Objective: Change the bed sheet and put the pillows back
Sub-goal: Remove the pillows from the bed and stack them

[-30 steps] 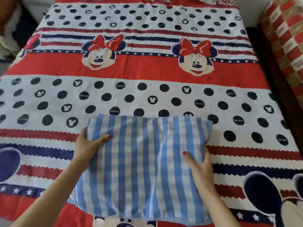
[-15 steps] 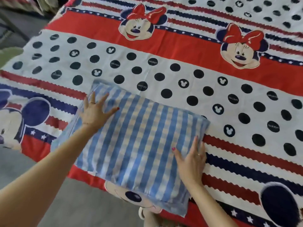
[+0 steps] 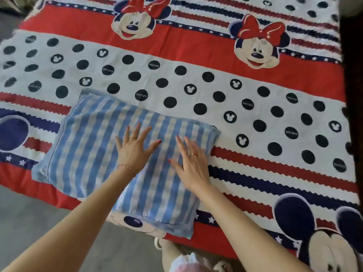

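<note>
- Left hand [image 3: 133, 152], right hand [image 3: 193, 163]: fingers spread flat on blue striped pillow [image 3: 94, 146], gripping nothing.
- Advice: smooth outward, square it to the cartoon-print bed sheet [image 3: 225, 91].

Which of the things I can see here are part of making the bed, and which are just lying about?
Part of the job:
- blue striped pillow, with the left hand and the right hand both flat on it
- cartoon bed sheet, spread under the pillow

Just lying about:
- grey floor
- dark furniture edge, at the right
</note>
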